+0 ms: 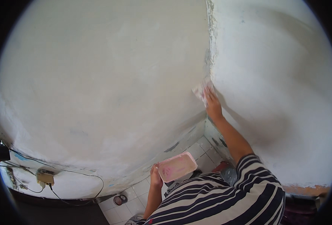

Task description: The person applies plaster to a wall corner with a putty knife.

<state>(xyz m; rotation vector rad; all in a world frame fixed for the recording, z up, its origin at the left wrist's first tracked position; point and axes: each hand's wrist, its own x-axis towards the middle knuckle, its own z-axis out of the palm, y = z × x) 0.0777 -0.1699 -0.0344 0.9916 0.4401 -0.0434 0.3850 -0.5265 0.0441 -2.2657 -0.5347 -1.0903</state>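
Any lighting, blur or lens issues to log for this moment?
Head view: the fisheye rim blacks out the corners and bows the lower part of the left-hand wall; head view: soft grey shadows lie on the right-hand wall; head view: the right hand looks slightly soft, the pink tray reads clearer; no strong glare.

The floor (pixel 135 204) is laid with pale square tiles, their grout lines showing dark, and runs back to a corner between the two walls. Toward its left end, near the wall-side edge, lie two small round objects (pixel 119 200) side by side (too small to identify). Near its right edge are a reddish object (pixel 221 166) and, just beside it, something clear and crumpled (pixel 230 175), like plastic.
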